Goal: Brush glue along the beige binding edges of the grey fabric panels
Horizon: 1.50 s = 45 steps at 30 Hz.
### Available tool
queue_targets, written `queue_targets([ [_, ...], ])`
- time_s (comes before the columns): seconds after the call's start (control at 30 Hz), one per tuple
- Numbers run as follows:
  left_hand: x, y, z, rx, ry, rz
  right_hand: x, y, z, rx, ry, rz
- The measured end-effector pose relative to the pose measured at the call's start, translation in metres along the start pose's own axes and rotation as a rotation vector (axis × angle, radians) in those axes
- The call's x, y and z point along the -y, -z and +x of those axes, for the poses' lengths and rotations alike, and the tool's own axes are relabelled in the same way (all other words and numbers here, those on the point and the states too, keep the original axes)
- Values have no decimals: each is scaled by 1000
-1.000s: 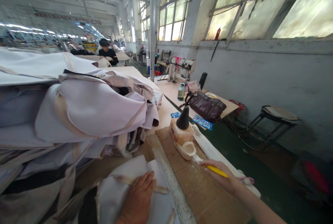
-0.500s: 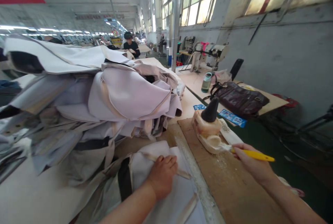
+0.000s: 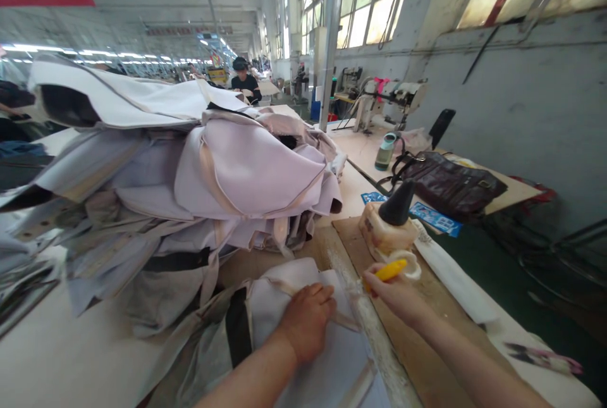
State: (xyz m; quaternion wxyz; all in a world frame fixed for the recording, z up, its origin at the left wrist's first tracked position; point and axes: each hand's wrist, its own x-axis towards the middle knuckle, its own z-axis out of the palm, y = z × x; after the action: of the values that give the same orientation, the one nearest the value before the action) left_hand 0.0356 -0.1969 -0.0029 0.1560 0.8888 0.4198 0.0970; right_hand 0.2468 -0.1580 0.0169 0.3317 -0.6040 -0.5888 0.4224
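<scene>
My right grip (image 3: 386, 291) is closed round a yellow-handled brush (image 3: 392, 269), pinching it between thumb and fingers; the handle's butt tilts up to the right, and I cannot make out the bristle end behind my fingers. I have it above the left side of a cardboard sheet (image 3: 458, 307), near the pale fabric piece (image 3: 339, 357). My left grip (image 3: 308, 316) lies palm down on that piece, fingers extended and close together, resting near a tan strip (image 3: 348, 321) that crosses it. A black band (image 3: 238, 329) shows left of my wrist.

Just beyond my right grip, on the cardboard, stands a yellowed plastic container (image 3: 382, 231) bearing a black cone (image 3: 397, 205), with a white-crusted round cup (image 3: 413, 264) on its near side. A long white strip (image 3: 450, 278) runs along the sheet's right edge, and pink-handled snips (image 3: 543, 357) lie nearer me.

To my left, a high heap of pale bag panels (image 3: 251, 171) covers much of the tabletop (image 3: 57, 345). Farther out, a second table carries a brown handbag (image 3: 453, 183), a drink bottle (image 3: 385, 152) and a sewing machine (image 3: 393, 101). A co-worker in black (image 3: 245, 85) is at a table in the distance.
</scene>
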Motion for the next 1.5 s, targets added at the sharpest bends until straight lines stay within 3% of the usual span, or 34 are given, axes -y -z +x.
queue_targets([
  [0.1,1,-1,1,-6,-11,-21,-6,-28,32,-32,41,61],
  [0.23,2,-2,1,-18,-21,-37,-12,-37,48,-108,34,62],
  [0.47,6,-7,-3,-54,-27,-53,-15,-19,-17,31,-69,-6],
  [0.73,9,-9,-2,-39,-55,-63,-1,-29,10,-40,2,0],
  [0.93,9,-13,-2,-55,-64,-70,-15,-16,-61,106,-97,-126],
  [1.0,9,-14,-2,-60,-69,-71,-15,-13,-68,143,-64,-201],
  [1.2,8,-12,-1,-68,-56,-66,1,-32,-1,-39,71,-94],
  [1.27,8,-11,-1,-68,-52,-65,1,-35,5,-56,56,-90],
  [1.33,8,-10,-1,-70,-52,-67,-3,-34,-15,-38,29,-103],
  [1.5,10,-13,-1,-74,-74,-80,-11,-15,-111,102,-40,-345],
])
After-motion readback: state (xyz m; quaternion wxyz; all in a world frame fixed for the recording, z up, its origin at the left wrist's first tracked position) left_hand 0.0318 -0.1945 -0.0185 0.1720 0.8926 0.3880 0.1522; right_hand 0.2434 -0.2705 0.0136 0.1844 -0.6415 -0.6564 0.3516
